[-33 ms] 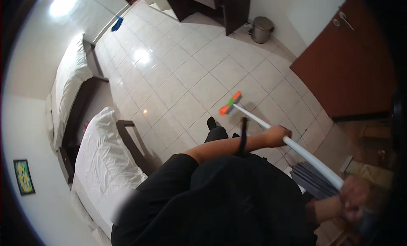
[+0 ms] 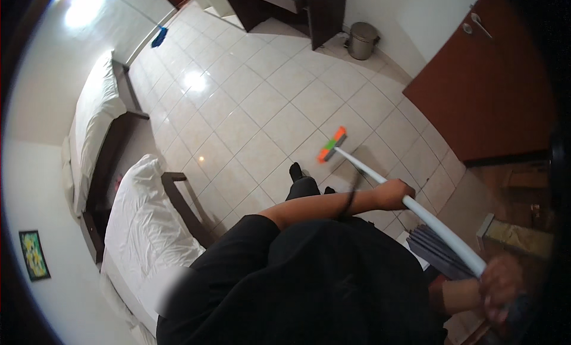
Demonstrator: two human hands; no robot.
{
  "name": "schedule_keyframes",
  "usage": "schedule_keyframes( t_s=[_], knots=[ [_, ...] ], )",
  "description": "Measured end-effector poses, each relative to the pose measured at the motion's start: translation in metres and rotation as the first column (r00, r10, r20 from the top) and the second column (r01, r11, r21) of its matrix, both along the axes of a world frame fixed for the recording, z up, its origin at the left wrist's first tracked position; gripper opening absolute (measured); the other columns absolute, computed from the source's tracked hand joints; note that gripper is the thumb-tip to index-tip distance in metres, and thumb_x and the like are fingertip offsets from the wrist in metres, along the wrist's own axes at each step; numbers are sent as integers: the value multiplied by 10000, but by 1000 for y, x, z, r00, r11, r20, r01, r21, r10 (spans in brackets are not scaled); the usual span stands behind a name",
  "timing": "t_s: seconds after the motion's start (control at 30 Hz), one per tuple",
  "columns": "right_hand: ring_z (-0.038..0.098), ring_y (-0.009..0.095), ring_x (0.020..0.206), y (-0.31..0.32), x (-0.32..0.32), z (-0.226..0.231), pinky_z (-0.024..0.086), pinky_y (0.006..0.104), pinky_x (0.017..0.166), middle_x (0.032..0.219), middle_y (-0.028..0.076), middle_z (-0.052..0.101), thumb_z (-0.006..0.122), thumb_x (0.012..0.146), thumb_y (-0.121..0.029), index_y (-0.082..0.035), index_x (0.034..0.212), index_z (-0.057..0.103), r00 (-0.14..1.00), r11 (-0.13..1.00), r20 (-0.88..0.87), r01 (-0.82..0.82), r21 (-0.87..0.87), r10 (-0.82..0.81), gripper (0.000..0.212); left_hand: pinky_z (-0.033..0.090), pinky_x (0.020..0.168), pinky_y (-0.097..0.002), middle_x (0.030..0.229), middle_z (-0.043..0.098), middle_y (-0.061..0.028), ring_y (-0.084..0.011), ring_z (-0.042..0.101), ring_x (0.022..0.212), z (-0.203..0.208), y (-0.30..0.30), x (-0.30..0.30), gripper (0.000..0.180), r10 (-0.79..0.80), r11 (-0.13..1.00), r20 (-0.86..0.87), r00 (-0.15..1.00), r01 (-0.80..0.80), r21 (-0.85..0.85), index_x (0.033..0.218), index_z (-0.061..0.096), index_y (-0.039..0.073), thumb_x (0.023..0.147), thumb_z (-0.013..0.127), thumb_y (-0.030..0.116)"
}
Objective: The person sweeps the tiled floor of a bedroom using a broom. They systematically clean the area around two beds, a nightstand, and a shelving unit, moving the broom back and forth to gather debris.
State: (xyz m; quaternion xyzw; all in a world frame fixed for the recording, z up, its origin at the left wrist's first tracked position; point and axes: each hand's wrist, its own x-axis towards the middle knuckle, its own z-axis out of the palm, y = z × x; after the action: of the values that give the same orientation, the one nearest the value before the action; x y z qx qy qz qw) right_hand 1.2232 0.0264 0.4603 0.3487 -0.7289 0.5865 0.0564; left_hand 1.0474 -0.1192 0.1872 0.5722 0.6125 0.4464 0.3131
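Status from my end: floor work is under way, not finished, as I judge it. I have the broom (image 2: 440, 231) out front, its head (image 2: 331, 145) at 2 o'clock just off centre, the pole running down to 4 o'clock.

Left hand (image 2: 392, 194) is wrapped round the pole at about 3:30. Right hand (image 2: 501, 285) is clamped near the top end at 4 o'clock, a bit blurred. The two are well apart, one broom between them.

Done: broom is gripped at two points and its head is down by the floor (image 2: 262, 110), near the black-socked foot (image 2: 295, 172). Can't tell if it's touching the tiles or just above; head is blurry, bristle type unclear.

Left: can't put a figure on it. Worked and unworked tiles look alike to me. Broom sits out on open tile, away from the bin (image 2: 363, 43) at 1 o'clock, the door (image 2: 476, 101) at 2 and the near bed (image 2: 148, 214) at 8. Floor under that bed and the far bed (image 2: 98, 98) at 10 is mostly hidden, so no call there. Blue mop (image 2: 159, 37) stands unheld at 10:30.
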Motion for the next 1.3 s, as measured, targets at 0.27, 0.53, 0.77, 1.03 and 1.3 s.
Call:
schedule_keyframes(
  t_s=[0.27, 0.53, 0.77, 1.03, 1.3],
  knots=[
    [521, 192, 543, -109, -96, 11, 423, 305, 522, 605, 43, 519, 657, 751, -290, -86, 629, 546, 933, 825, 271, 47, 563, -238, 262, 447, 735, -390, 818, 592, -130, -299, 577, 823, -36, 48, -10, 198, -418, 908, -93, 903, 418, -29, 816, 588, 72, 704, 654, 222],
    [501, 205, 489, -68, -148, -61, 405, 314, 622, 540, 61, 520, 678, 663, -172, -35, 604, 573, 977, 980, 203, -24, -199, 65, 183, 439, 728, -406, 763, 578, -140, -320, 554, 796, -62, -18, -122, 263, -260, 965, -196, 945, 251, -73, 751, 590, 71, 702, 634, 326],
    [482, 192, 488, -120, -206, -122, 401, 350, 621, 511, 57, 498, 560, 747, -229, -41, 590, 533, 859, 751, 282, 511, -418, -427, 247, 437, 663, -432, 652, 556, -144, -319, 558, 721, -111, -98, -235, 325, -71, 981, -306, 949, 10, -195, 607, 558, 59, 758, 594, 344],
    [482, 154, 450, -116, -111, 6, 407, 290, 457, 501, 24, 487, 582, 789, -290, -87, 545, 495, 690, 687, 62, 723, -72, -721, 329, 450, 683, -434, 709, 578, -144, -338, 564, 752, -8, 20, -118, 197, -474, 879, -111, 874, 477, 0, 647, 542, 60, 657, 625, 238],
    [532, 220, 616, -72, -109, -39, 428, 334, 583, 644, 59, 518, 584, 810, -272, -75, 698, 543, 668, 654, 202, 543, 526, -717, 230, 434, 707, -379, 776, 552, -122, -316, 530, 802, -79, 157, -19, 258, -688, 678, -42, 725, 661, 322, 735, 534, 49, 719, 665, 270]
  ],
)
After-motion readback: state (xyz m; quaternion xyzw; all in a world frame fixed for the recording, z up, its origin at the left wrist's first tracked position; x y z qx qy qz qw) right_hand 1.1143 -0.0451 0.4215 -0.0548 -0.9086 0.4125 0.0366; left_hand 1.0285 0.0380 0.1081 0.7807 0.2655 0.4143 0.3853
